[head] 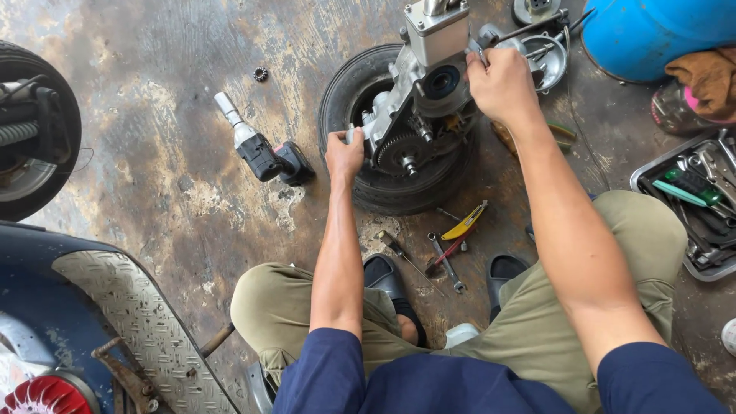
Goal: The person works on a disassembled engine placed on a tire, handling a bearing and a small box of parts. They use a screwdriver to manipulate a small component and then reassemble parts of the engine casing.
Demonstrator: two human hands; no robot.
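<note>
Engine [418,100]: sitting on top of a black tyre [345,92] laid flat on the stained floor [153,153], gears and a sprocket facing up, grey metal block rising at the far end
Left hand [343,153]: clamped on the near left edge of the engine, fingers curled round a small metal part there
Right hand [502,84]: up on the far right side of the engine, fingers pinched on something thin and metal, too small to make out
Power tool [261,149]: lying on the floor left of the tyre, well apart from both hands
Hand tools [452,238]: wrenches, a screwdriver and yellow-and-red pliers scattered just below the tyre, between the knees
Tray [652,172]: far right, packed with more tools, green handles showing
Barrel [652,31]: blue, top right, brown rag draped beside it
Scooter [46,291]: blue bodywork at lower left, its wheel up at the left edge
</note>
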